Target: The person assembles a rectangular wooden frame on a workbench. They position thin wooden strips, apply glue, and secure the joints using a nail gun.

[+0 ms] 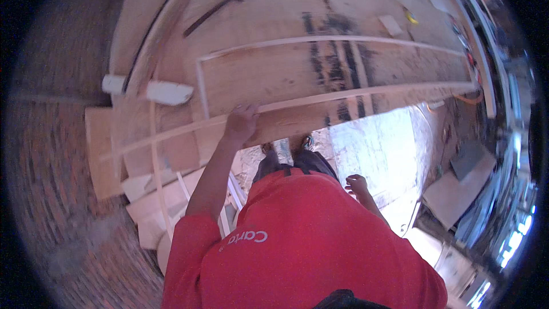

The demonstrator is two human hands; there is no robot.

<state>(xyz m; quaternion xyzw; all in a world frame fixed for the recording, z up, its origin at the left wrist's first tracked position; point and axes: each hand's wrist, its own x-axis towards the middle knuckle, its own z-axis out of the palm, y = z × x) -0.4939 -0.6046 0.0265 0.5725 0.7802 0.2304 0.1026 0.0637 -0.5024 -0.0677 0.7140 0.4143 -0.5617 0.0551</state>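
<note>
Pinching the strip (320, 99) along the table's (269, 23) near edge, my left hand (242, 121) steadies one spot only, so its long ends could swing. My right hand (357, 185) hangs empty, fingers loosely curled.

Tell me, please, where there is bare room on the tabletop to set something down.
One bare patch of tabletop lies inside the rectangle of pale strips, left of the dark stains; another lies between the hammer and those stains. The left side is crowded: white blocks sit there, and strips cross near them.
</note>
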